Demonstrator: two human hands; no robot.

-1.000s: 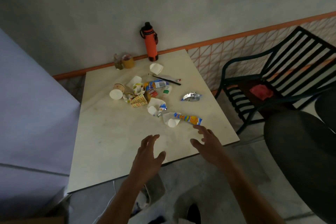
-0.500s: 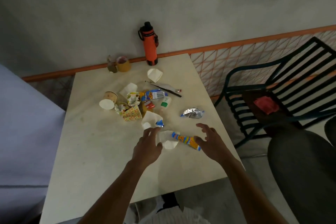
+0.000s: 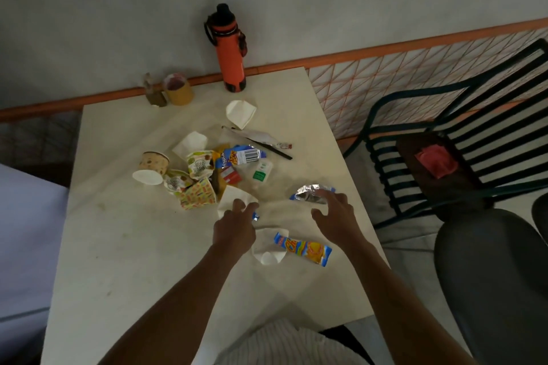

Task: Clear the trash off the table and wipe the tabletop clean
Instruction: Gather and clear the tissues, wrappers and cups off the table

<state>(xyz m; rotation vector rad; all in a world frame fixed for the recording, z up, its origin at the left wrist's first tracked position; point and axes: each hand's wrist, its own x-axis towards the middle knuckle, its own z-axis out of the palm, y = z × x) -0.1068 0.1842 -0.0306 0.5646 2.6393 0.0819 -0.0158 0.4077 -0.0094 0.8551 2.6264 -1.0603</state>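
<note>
You have a cream table [image 3: 118,246] carrying an orange bottle [image 3: 229,56] with a black cap at its far edge. Mid-table lie white paper cups [image 3: 240,113], a confetti-patterned carton [image 3: 198,193], a silver foil wrapper [image 3: 308,194], and a yellow-orange wrapper [image 3: 305,249] with blue ends.

Worn on the head, looking forward and steeply down onto the table [image 3: 124,246]. Close above its near edge. Only one view.

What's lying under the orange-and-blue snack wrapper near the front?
The snack wrapper overlaps a crumpled white paper cup at its left end; the rest rests on the table. Anything beneath its middle is hidden.
</note>
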